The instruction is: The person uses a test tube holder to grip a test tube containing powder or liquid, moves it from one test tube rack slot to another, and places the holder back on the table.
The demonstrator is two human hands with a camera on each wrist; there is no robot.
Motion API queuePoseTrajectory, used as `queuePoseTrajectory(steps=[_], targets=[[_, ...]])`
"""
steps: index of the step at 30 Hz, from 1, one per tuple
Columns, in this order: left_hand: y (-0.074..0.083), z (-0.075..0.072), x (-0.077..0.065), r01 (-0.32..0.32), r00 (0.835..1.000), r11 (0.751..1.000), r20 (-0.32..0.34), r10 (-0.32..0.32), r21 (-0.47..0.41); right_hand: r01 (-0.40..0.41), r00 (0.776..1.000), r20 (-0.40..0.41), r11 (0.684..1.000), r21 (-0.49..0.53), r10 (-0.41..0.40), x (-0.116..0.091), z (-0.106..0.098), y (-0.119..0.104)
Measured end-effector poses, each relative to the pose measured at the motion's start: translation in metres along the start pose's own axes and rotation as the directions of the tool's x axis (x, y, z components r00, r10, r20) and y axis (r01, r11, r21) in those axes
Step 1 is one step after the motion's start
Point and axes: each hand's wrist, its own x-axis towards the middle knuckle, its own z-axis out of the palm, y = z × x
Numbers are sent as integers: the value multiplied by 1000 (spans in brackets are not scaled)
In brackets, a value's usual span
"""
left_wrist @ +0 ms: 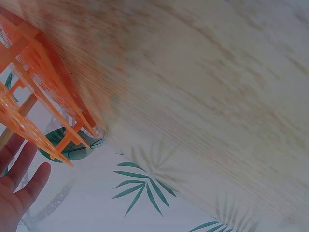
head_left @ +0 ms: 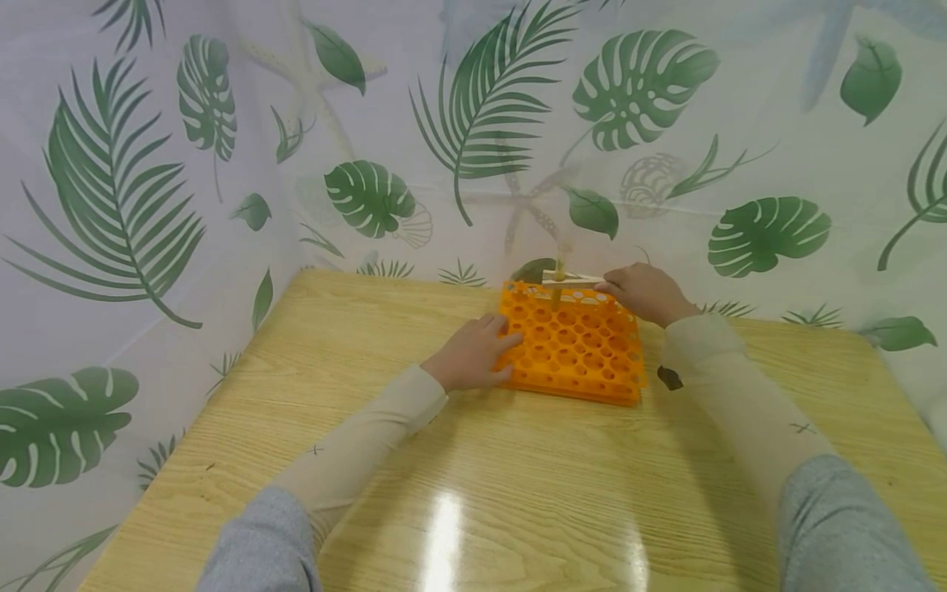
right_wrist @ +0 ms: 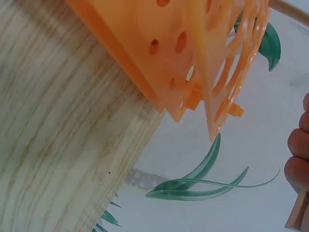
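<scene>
An orange test tube rack (head_left: 570, 358) with rows of round holes stands near the table's back edge. My right hand (head_left: 649, 293) grips a wooden test tube clamp (head_left: 580, 280) at the rack's far side. A slim test tube (head_left: 559, 268) with yellowish contents is upright in the clamp's jaws, its lower part overlapping the rack's back rows. In the right wrist view, curled fingers (right_wrist: 298, 166) hold the clamp's handle (right_wrist: 298, 211). Against the rack's left side rests my left hand (head_left: 473, 353), its extended fingers (left_wrist: 36, 186) spread by the orange frame in the left wrist view.
The wood-grain table (head_left: 414, 510) reaches back to a white curtain (head_left: 459, 238) printed with green leaves. A small dark brown patch (head_left: 669, 378) shows on the tabletop right of the rack, next to the right sleeve (head_left: 740, 395).
</scene>
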Motion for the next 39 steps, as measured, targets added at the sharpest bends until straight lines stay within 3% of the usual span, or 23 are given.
queuePoseTrajectory(steps=[11, 29, 39], targets=[[1, -1, 0, 0, 1000, 1000, 6, 0, 3, 66, 998, -21, 996, -58, -67, -3, 2, 1], [0, 0, 0, -7, 1000, 1000, -10, 7, 0, 19, 1000, 16, 1000, 16, -19, -5, 5, -1], [1, 0, 0, 11, 1000, 999, 12, -10, -36, 21, 999, 32, 1000, 19, -22, -5, 7, 1]])
